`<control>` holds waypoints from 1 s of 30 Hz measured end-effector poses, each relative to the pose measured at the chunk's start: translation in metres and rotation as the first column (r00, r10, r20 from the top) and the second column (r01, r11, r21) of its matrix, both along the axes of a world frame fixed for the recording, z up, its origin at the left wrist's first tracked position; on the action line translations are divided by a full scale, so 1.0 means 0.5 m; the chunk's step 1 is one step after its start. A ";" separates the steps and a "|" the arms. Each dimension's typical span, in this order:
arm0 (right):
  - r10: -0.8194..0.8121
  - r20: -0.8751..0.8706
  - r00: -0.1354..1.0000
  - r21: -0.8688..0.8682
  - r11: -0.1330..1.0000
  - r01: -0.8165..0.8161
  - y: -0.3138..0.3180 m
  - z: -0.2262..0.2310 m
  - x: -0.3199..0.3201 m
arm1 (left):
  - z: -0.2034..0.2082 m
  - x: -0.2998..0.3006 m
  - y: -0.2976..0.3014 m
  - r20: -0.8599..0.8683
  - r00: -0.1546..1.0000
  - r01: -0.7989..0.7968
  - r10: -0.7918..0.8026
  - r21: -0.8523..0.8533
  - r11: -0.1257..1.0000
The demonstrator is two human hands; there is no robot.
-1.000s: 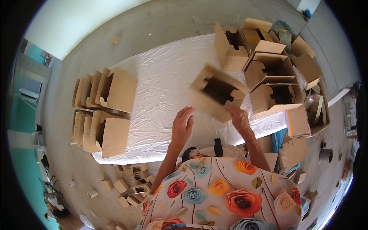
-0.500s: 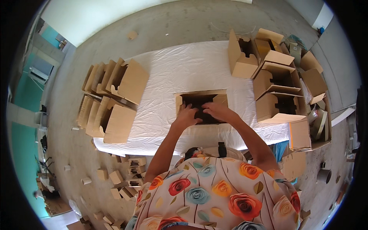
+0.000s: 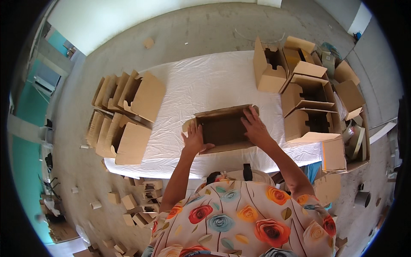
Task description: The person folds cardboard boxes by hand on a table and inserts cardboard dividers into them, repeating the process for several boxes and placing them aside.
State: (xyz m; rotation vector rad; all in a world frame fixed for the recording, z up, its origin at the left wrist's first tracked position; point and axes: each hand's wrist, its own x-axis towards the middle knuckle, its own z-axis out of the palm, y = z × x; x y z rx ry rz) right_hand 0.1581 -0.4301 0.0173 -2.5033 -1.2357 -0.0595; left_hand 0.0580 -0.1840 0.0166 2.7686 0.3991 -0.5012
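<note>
An open brown cardboard box [image 3: 227,148] lies tilted a little on the white-covered table [image 3: 205,81], right in front of me. Its hollow inside faces up, and a flap sticks out at its left end. My left hand [image 3: 195,139] rests on the left end of the box with the fingers stretched out. At the opposite end, my right hand [image 3: 256,128] lies against the right wall, its fingers spread. Neither hand is closed around anything.
Two rows of standing cardboard boxes [image 3: 136,143] fill the table's left side. More open boxes [image 3: 310,122] are grouped at the right, beside a large carton [image 3: 334,152] with loose pieces in it. Small boxes [image 3: 128,201] and short tubes [image 3: 96,205] lie on the floor.
Both hands have come out of the box's inside and moved apart to its two ends. The box has turned slightly, and its left flap now sticks outward.
</note>
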 end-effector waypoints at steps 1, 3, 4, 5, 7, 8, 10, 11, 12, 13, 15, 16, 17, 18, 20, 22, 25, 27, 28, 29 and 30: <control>-0.077 0.076 0.994 -0.015 0.997 0.079 -0.007 0.000 0.010 | -0.008 0.000 0.003 0.027 0.999 -0.035 0.038 -0.097 0.995; -0.221 0.218 0.951 -0.048 0.970 0.237 -0.034 -0.003 0.019 | -0.040 0.002 0.004 0.088 0.994 -0.056 0.071 -0.164 0.985; -0.264 0.251 0.931 -0.030 0.960 0.280 -0.057 -0.030 0.031 | -0.102 0.000 0.017 0.211 0.976 -0.021 0.058 -0.174 0.984; -0.244 0.187 0.952 -0.097 0.959 0.265 -0.091 -0.083 0.039 | -0.137 0.001 0.019 0.333 0.942 0.024 0.038 -0.179 0.984; -0.218 0.068 0.974 -0.209 0.951 0.228 -0.145 -0.170 0.063 | -0.128 0.006 -0.006 0.326 0.943 -0.006 0.058 -0.156 0.988; -0.186 0.018 0.982 -0.315 0.931 0.182 -0.152 -0.150 0.070 | -0.126 0.006 -0.009 0.324 0.943 -0.037 0.081 -0.142 0.989; -0.280 -0.151 0.948 -0.349 0.912 0.214 -0.139 -0.099 0.136 | -0.152 0.005 0.001 0.402 0.905 -0.035 0.137 -0.250 0.968; -0.330 -0.237 0.914 -0.375 0.899 0.227 -0.134 -0.087 0.169 | -0.166 0.004 0.000 0.433 0.886 -0.028 0.165 -0.307 0.951; -0.278 -0.113 0.954 -0.005 0.960 0.279 -0.129 -0.082 0.196 | -0.147 0.010 -0.008 0.489 0.851 -0.033 0.192 -0.315 0.948; -0.268 0.023 0.963 0.368 0.898 0.241 -0.123 -0.079 0.225 | -0.152 0.008 -0.008 0.475 0.855 -0.053 0.209 -0.320 0.946; -0.370 -0.046 0.928 0.368 0.857 0.360 -0.101 -0.065 0.316 | -0.157 0.000 -0.005 0.456 0.860 -0.083 0.230 -0.321 0.944; -0.436 -0.016 0.900 0.315 0.852 0.419 -0.084 -0.058 0.355 | -0.155 0.001 -0.006 0.471 0.838 -0.108 0.275 -0.351 0.930; -0.499 0.015 0.866 0.258 0.839 0.479 -0.067 -0.053 0.389 | -0.149 -0.001 -0.005 0.480 0.830 -0.107 0.284 -0.363 0.926; -0.489 0.066 0.870 0.188 0.862 0.470 -0.072 -0.062 0.434 | -0.144 -0.002 -0.007 0.488 0.823 -0.100 0.291 -0.380 0.920; -0.447 0.158 0.880 0.040 0.894 0.447 -0.087 -0.106 0.523 | -0.133 -0.003 -0.007 0.478 0.810 -0.152 0.339 -0.387 0.909; -0.481 0.029 0.876 -0.165 0.862 0.479 -0.069 -0.061 0.531 | -0.141 -0.018 -0.014 0.422 0.791 -0.285 0.442 -0.385 0.878; -0.468 0.004 0.884 -0.255 0.854 0.453 -0.083 -0.085 0.549 | -0.164 -0.030 0.005 0.507 0.760 -0.201 0.408 -0.414 0.888; -0.436 0.065 0.897 -0.231 0.868 0.439 -0.096 -0.090 0.554 | -0.155 -0.022 0.001 0.484 0.764 -0.225 0.428 -0.421 0.879; -0.395 0.076 0.916 -0.200 0.894 0.402 -0.106 -0.093 0.552 | -0.150 -0.016 -0.003 0.476 0.768 -0.226 0.429 -0.426 0.876; -0.351 0.085 0.933 -0.171 0.917 0.361 -0.105 -0.080 0.537 | -0.147 -0.014 -0.006 0.466 0.772 -0.230 0.433 -0.431 0.873; -0.305 0.098 0.947 -0.141 0.938 0.317 -0.103 -0.067 0.519 | -0.152 -0.014 -0.008 0.480 0.780 -0.219 0.402 -0.393 0.893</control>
